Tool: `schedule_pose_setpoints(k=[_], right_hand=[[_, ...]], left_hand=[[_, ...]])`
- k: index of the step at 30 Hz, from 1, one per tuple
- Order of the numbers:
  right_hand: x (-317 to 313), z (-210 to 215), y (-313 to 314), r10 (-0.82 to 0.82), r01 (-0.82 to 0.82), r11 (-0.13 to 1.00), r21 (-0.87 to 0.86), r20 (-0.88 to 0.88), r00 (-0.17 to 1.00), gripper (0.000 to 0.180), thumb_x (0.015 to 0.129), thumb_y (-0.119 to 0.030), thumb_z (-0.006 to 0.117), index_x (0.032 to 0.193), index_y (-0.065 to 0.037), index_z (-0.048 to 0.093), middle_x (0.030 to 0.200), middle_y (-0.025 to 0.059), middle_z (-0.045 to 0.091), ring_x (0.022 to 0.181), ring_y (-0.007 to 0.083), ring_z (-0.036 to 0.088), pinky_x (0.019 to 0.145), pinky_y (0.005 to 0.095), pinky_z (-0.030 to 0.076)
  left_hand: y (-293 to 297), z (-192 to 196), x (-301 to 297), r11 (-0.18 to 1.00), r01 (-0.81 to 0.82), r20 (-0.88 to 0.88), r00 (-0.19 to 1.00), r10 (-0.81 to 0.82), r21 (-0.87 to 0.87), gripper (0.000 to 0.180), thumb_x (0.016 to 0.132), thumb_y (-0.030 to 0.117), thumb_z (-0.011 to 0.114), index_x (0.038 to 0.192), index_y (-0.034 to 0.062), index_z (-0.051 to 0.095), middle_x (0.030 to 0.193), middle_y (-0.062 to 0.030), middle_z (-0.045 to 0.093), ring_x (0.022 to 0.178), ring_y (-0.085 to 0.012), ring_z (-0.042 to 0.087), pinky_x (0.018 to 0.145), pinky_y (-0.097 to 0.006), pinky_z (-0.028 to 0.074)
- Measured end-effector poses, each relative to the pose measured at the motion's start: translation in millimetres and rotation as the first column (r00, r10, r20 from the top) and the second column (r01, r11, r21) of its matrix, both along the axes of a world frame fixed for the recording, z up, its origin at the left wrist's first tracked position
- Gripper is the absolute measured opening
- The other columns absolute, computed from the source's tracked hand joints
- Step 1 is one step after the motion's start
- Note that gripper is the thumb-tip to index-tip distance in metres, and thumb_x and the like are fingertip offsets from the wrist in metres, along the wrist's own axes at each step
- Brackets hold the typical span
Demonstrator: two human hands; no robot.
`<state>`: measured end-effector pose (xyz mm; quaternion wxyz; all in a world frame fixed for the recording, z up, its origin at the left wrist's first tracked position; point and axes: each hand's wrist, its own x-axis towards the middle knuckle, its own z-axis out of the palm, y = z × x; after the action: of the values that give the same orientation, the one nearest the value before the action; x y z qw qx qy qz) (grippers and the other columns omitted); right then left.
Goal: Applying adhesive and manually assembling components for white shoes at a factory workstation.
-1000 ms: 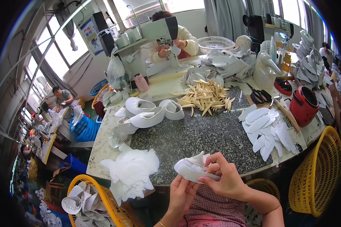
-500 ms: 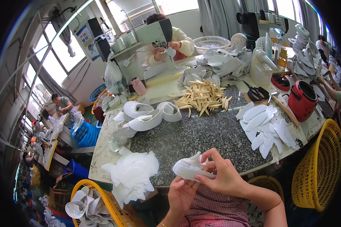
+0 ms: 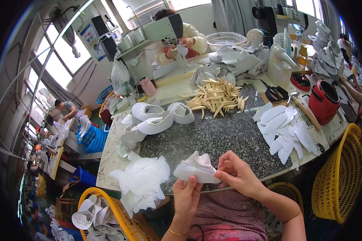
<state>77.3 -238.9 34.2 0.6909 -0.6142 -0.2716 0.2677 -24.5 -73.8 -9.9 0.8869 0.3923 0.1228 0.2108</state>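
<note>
I hold a white shoe upper (image 3: 196,168) over the near edge of the dark speckled table (image 3: 213,138). My left hand (image 3: 187,196) grips it from below, thumb up against its underside. My right hand (image 3: 237,173) pinches its right end with the fingertips. A pile of white fabric pieces (image 3: 142,182) lies just to the left of my hands. Further back on the table sit several white shoe uppers (image 3: 157,120) and a heap of tan wooden-looking pieces (image 3: 217,97).
White flat insole-shaped cutouts (image 3: 287,130) lie at the right, with a red pot (image 3: 323,102) and black scissors (image 3: 275,93) behind them. Yellow baskets stand at lower left (image 3: 108,213) and right (image 3: 342,172). A person (image 3: 189,38) works at a sewing machine across the table.
The upper has been turned slightly in my hands and my right fingers have shifted along its right end. The view has tilted a little.
</note>
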Motion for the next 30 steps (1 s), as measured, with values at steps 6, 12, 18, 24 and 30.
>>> schedule_pose_setpoints(k=[6, 12, 18, 24, 30], right_hand=[[-3, -8, 6, -0.067, 0.072, 0.994, 0.078, -0.059, 0.996, 0.016, 0.092, -0.003, 0.068, 0.097, -0.001, 0.053, 0.086, 0.0049, 0.067, 0.078, 0.0113, 0.069, 0.067, 0.0245, 0.057], [4, -16, 12, -0.133, 0.128, 0.991, 0.043, 0.153, 0.979, 0.016, 0.09, -0.004, 0.071, 0.094, 0.0, 0.056, 0.076, 0.0052, 0.068, 0.074, 0.0102, 0.07, 0.063, 0.0244, 0.055], [12, -25, 16, -0.139, 0.135, 0.99, 0.037, 0.337, 0.931, 0.02, 0.086, -0.006, 0.074, 0.094, -0.001, 0.057, 0.072, 0.0044, 0.066, 0.068, 0.0103, 0.068, 0.06, 0.0249, 0.054], [29, -20, -9, -0.094, 0.114, 0.993, -0.032, 0.381, 0.92, 0.029, 0.081, -0.005, 0.076, 0.102, -0.004, 0.056, 0.081, 0.0032, 0.063, 0.073, 0.0085, 0.062, 0.062, 0.0239, 0.048], [31, 14, -21, 0.113, -0.116, 0.993, -0.037, 0.634, 0.765, 0.039, 0.088, -0.022, 0.074, 0.123, -0.008, 0.063, 0.12, 0.0099, 0.058, 0.116, 0.0253, 0.053, 0.097, 0.0388, 0.043]], left_hand=[[-3, 17, 10, 0.996, -0.078, 0.013, 0.997, 0.079, -0.033, 0.032, 0.099, 0.01, 0.06, 0.127, -0.0043, 0.054, 0.12, -0.0146, 0.065, 0.109, -0.0237, 0.067, 0.095, -0.037, 0.059], [-3, 21, 15, 0.994, -0.105, -0.018, 0.994, 0.105, 0.019, 0.027, 0.1, 0.013, 0.06, 0.121, -0.0046, 0.057, 0.116, -0.015, 0.067, 0.105, -0.0242, 0.069, 0.09, -0.037, 0.062], [-3, 24, 16, 0.987, -0.116, -0.024, 0.993, 0.12, 0.111, 0.029, 0.099, 0.013, 0.061, 0.121, -0.0049, 0.057, 0.113, -0.0141, 0.068, 0.101, -0.0224, 0.07, 0.088, -0.036, 0.062], [-3, 38, 4, 0.902, 0.069, -0.121, 0.992, -0.018, 0.427, 0.033, 0.091, 0.002, 0.069, 0.12, -0.0087, 0.06, 0.108, -0.0114, 0.07, 0.096, -0.0156, 0.069, 0.084, -0.029, 0.057], [18, 46, -8, 0.542, 0.433, -0.282, 0.897, -0.342, 0.72, 0.026, 0.084, 0.007, 0.076, 0.106, -0.0034, 0.068, 0.083, -0.0001, 0.068, 0.076, -0.0045, 0.06, 0.066, -0.022, 0.05]])
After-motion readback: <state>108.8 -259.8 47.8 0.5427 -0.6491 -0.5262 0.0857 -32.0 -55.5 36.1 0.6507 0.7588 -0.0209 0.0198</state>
